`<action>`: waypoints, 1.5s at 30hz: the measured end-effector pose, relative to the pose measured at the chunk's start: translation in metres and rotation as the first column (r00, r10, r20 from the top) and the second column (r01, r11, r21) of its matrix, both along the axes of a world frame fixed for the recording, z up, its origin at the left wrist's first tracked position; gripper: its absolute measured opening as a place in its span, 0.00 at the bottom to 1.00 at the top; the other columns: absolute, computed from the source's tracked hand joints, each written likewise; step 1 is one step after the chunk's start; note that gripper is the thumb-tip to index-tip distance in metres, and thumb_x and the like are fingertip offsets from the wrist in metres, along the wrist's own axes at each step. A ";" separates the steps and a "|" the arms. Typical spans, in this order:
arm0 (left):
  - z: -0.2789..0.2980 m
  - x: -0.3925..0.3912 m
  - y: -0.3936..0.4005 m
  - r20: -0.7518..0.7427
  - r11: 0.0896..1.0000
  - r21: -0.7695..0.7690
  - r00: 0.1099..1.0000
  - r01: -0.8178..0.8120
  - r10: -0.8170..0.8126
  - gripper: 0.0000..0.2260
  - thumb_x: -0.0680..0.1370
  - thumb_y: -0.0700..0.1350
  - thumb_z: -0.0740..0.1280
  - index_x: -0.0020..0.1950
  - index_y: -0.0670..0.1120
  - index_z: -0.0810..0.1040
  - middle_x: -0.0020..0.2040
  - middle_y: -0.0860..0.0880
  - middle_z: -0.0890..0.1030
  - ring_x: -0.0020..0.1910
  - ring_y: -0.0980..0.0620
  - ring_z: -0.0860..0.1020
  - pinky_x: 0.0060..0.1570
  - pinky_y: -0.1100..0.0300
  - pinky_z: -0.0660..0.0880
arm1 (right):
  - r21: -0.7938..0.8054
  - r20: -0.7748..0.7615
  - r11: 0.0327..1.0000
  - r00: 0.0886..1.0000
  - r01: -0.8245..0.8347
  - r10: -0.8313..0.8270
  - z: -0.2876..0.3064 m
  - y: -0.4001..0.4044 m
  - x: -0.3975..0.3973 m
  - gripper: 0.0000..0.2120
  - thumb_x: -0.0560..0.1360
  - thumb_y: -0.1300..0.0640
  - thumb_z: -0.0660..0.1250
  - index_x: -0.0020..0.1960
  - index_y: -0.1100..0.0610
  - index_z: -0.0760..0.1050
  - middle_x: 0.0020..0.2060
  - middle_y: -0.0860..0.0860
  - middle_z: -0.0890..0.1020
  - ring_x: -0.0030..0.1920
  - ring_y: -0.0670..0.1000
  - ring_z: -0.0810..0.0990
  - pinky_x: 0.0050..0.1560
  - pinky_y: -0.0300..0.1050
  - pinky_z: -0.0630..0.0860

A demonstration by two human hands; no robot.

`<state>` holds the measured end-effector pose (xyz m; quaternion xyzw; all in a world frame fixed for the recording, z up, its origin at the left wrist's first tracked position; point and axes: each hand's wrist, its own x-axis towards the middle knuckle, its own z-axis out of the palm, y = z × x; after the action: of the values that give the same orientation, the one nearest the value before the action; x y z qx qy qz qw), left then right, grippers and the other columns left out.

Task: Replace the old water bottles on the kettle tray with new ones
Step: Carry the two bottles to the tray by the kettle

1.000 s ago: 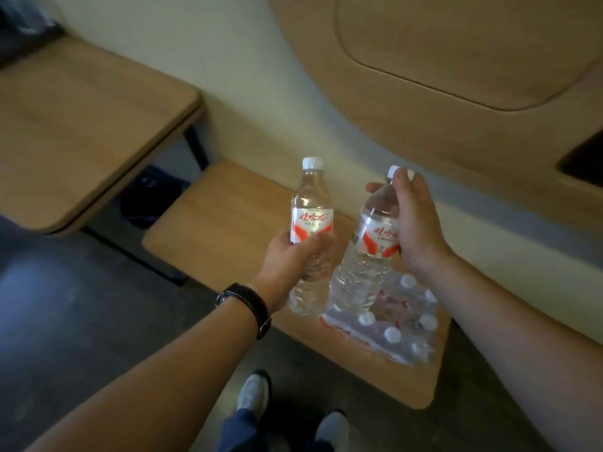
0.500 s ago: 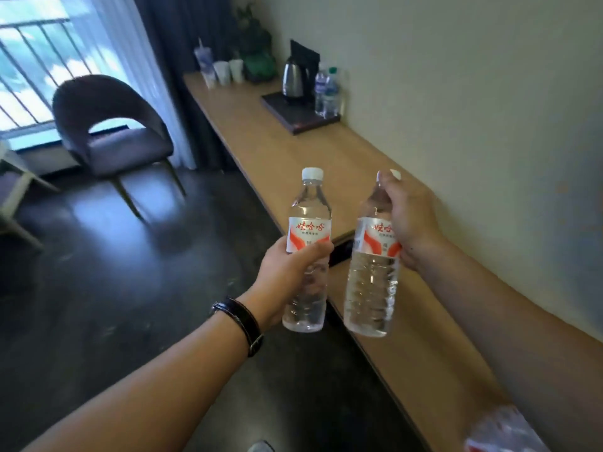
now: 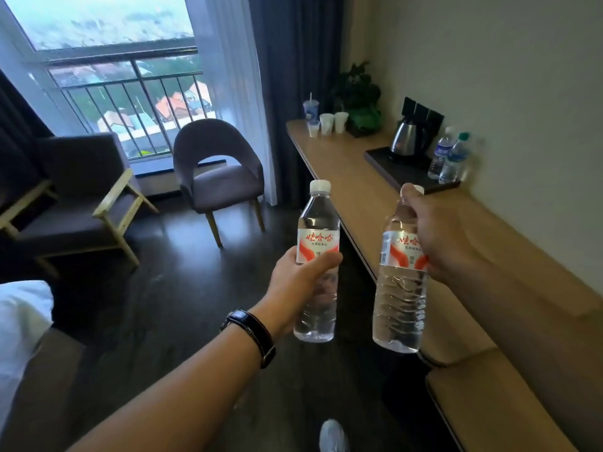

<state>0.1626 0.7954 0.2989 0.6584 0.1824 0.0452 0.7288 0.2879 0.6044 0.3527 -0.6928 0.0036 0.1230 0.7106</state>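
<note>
My left hand (image 3: 298, 285) grips a full clear water bottle (image 3: 318, 236) with a red and white label, held upright by its lower body. My right hand (image 3: 437, 236) holds a second new water bottle (image 3: 399, 298) near its neck and label. Both hang in front of me, above the floor and the edge of the long wooden counter (image 3: 352, 190). Far along the counter lies the dark kettle tray (image 3: 403, 172) with a steel kettle (image 3: 406, 140) and two old water bottles (image 3: 448, 158) with blue labels at its right, against the wall.
Several paper cups (image 3: 329, 122) and a potted plant (image 3: 359, 99) stand at the counter's far end. A grey round chair (image 3: 218, 171) and a wooden-armed armchair (image 3: 75, 194) sit by the window. A bed corner (image 3: 23, 321) is at my left. Dark floor lies between.
My view has swung up from the low shelf with the bottle pack toward the window and counter. Both hands keep their bottles; the kettle tray has come nearer.
</note>
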 end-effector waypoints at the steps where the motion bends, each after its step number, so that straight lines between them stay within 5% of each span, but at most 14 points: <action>1: 0.000 0.015 0.012 0.003 1.000 0.004 1.000 0.000 0.000 0.27 0.61 0.60 0.79 0.56 0.51 0.80 0.47 0.47 0.87 0.45 0.46 0.87 0.42 0.53 0.82 | 0.030 -0.011 1.000 1.000 -0.009 0.009 -0.001 0.015 0.017 0.20 0.75 0.37 0.67 0.44 0.55 0.79 0.38 0.55 0.83 0.38 0.57 0.83 0.51 0.60 0.80; 16: 0.015 0.291 0.186 0.034 0.997 -0.072 0.999 0.023 -0.021 0.22 0.64 0.57 0.81 0.53 0.49 0.81 0.44 0.44 0.86 0.39 0.45 0.84 0.37 0.54 0.81 | 0.216 -0.046 0.976 0.999 -0.008 0.019 0.008 0.198 0.288 0.17 0.74 0.41 0.71 0.46 0.56 0.78 0.37 0.54 0.81 0.36 0.54 0.82 0.47 0.56 0.78; 21: 0.003 0.400 0.232 0.069 0.980 -0.092 0.983 0.177 -0.171 0.14 0.65 0.57 0.81 0.43 0.52 0.83 0.36 0.45 0.82 0.31 0.48 0.80 0.31 0.55 0.80 | 0.195 -0.072 0.974 0.992 0.113 -0.100 -0.010 0.228 0.372 0.18 0.73 0.42 0.72 0.47 0.57 0.82 0.35 0.54 0.85 0.34 0.53 0.84 0.41 0.52 0.79; 27: -0.013 0.517 0.267 0.033 0.940 -0.094 0.945 0.327 -0.325 0.15 0.67 0.54 0.80 0.47 0.47 0.82 0.37 0.45 0.84 0.33 0.48 0.82 0.34 0.56 0.80 | 0.107 -0.089 0.931 0.936 0.350 -0.341 -0.034 0.239 0.444 0.18 0.72 0.39 0.71 0.43 0.55 0.83 0.42 0.61 0.86 0.37 0.57 0.84 0.45 0.57 0.80; 36: -0.029 0.683 0.230 -0.080 0.816 -0.088 0.813 0.571 -0.577 0.17 0.68 0.48 0.77 0.53 0.43 0.80 0.41 0.43 0.85 0.37 0.45 0.84 0.42 0.48 0.82 | 0.121 -0.166 0.746 0.755 0.655 -0.635 -0.066 0.189 0.529 0.20 0.71 0.40 0.73 0.48 0.57 0.79 0.40 0.61 0.83 0.30 0.56 0.83 0.30 0.47 0.79; 42: -0.049 0.763 0.177 -0.115 0.671 -0.114 0.661 0.733 -0.741 0.16 0.65 0.51 0.77 0.49 0.47 0.82 0.41 0.46 0.85 0.39 0.48 0.84 0.41 0.53 0.82 | 0.102 -0.151 0.675 0.682 0.731 -0.716 -0.084 0.150 0.591 0.17 0.74 0.42 0.71 0.49 0.56 0.77 0.40 0.60 0.84 0.30 0.55 0.84 0.31 0.49 0.81; 45: -0.059 0.799 0.154 -0.137 0.638 -0.123 0.623 0.760 -0.770 0.19 0.64 0.52 0.78 0.52 0.49 0.82 0.44 0.46 0.87 0.42 0.48 0.85 0.43 0.53 0.83 | -0.028 -0.082 0.635 0.632 0.772 -0.771 -0.088 0.132 0.616 0.20 0.72 0.36 0.70 0.48 0.53 0.79 0.42 0.59 0.87 0.35 0.57 0.86 0.43 0.57 0.83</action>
<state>0.9616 0.9491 0.2395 0.6550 -0.0495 -0.3322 0.6769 0.9041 0.7364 0.2647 -0.6154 0.3290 -0.1627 0.6975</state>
